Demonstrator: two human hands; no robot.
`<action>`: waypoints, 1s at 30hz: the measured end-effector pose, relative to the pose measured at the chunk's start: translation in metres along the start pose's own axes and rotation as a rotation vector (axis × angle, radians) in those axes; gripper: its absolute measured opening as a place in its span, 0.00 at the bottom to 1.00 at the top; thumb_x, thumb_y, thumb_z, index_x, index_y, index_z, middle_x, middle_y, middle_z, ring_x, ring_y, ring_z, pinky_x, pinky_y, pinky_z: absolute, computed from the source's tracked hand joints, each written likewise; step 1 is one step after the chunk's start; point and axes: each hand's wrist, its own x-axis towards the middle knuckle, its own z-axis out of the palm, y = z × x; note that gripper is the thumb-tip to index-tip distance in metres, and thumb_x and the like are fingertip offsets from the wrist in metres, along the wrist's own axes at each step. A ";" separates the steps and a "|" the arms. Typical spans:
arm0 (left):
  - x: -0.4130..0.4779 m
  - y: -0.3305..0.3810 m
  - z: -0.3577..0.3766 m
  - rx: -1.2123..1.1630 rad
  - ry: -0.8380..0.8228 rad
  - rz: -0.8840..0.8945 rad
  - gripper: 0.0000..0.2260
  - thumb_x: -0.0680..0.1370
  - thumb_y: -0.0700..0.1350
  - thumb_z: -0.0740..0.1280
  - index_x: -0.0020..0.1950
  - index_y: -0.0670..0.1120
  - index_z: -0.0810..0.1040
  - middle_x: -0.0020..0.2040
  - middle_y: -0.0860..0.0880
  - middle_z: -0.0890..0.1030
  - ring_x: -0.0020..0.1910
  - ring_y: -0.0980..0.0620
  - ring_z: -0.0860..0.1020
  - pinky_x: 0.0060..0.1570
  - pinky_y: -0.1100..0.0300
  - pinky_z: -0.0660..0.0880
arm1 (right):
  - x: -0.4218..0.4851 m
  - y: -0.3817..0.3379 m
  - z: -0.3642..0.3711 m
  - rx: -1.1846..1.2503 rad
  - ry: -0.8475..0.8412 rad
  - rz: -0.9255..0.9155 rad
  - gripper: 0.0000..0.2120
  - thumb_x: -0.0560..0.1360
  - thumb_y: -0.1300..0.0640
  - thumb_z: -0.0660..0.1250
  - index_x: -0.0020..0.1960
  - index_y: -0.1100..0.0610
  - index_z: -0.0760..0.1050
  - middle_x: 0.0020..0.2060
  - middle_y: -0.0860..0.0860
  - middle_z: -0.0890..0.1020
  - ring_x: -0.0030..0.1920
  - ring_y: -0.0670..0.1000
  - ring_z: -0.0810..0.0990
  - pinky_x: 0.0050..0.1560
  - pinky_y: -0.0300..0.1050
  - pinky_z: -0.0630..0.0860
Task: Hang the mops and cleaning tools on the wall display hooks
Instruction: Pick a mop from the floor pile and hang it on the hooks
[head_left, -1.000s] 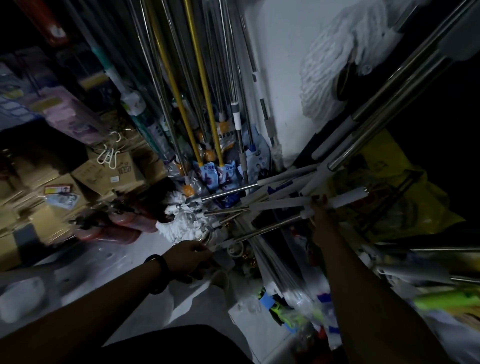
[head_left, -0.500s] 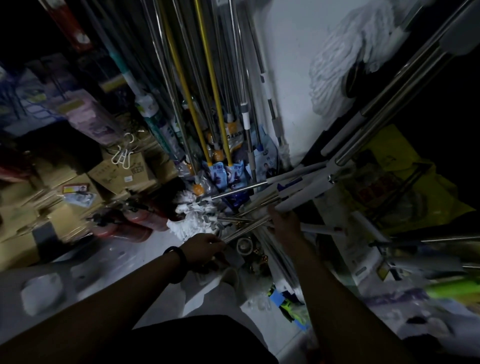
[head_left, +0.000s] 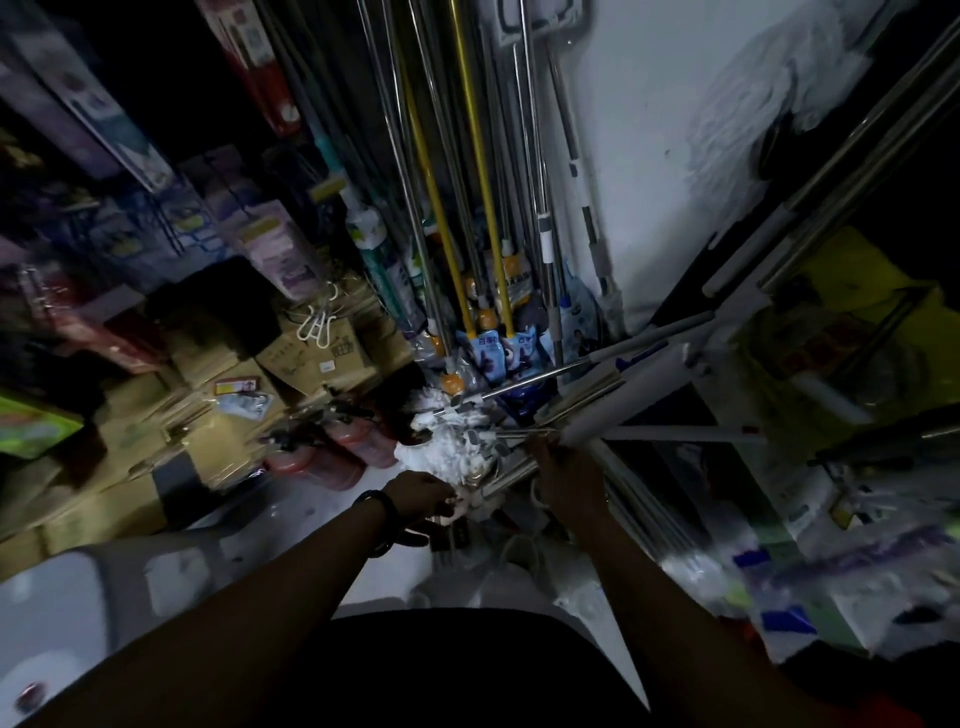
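Observation:
A bundle of metal mop handles (head_left: 613, 387) leans low across the dim corner, their white string mop heads (head_left: 447, 447) bunched on the floor. My left hand (head_left: 418, 499), a dark band on its wrist, reaches into the base of the mop heads; what its fingers do is hidden. My right hand (head_left: 563, 475) grips the metal handles just right of the mop heads. Several mops with yellow and steel poles (head_left: 470, 171) hang upright against the wall behind. One white string mop (head_left: 753, 104) hangs at the upper right.
Stacked cardboard boxes (head_left: 311, 358) and red fire extinguishers (head_left: 332, 449) crowd the left floor. Packaged goods hang at the upper left. A yellow bag (head_left: 857, 332) and more steel poles (head_left: 852, 161) fill the right side. A pale tiled floor (head_left: 291, 525) shows below my arms.
My right hand slid left and down along the handles, from their white grips toward the mop heads. My left hand stayed at the mop heads. The view shifted, showing more of the hanging poles.

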 end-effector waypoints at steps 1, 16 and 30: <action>0.000 -0.007 -0.005 -0.019 -0.006 -0.014 0.13 0.82 0.49 0.68 0.59 0.41 0.83 0.54 0.45 0.86 0.41 0.46 0.86 0.36 0.58 0.80 | -0.006 -0.010 -0.002 -0.008 0.014 0.005 0.36 0.82 0.33 0.58 0.37 0.64 0.78 0.34 0.62 0.82 0.39 0.59 0.83 0.41 0.51 0.75; -0.032 -0.111 -0.006 -1.124 -0.362 -0.137 0.17 0.86 0.50 0.60 0.46 0.39 0.76 0.36 0.41 0.82 0.41 0.43 0.76 0.39 0.48 0.79 | -0.186 -0.052 0.016 0.615 0.340 0.112 0.44 0.57 0.20 0.74 0.62 0.49 0.83 0.55 0.52 0.88 0.55 0.57 0.88 0.61 0.63 0.82; -0.080 -0.101 0.111 -0.909 -0.402 0.148 0.14 0.83 0.41 0.67 0.66 0.35 0.78 0.62 0.34 0.82 0.55 0.37 0.83 0.54 0.45 0.84 | -0.261 -0.039 -0.028 -0.312 0.127 -0.221 0.07 0.81 0.52 0.70 0.57 0.52 0.82 0.47 0.49 0.84 0.49 0.52 0.83 0.46 0.36 0.74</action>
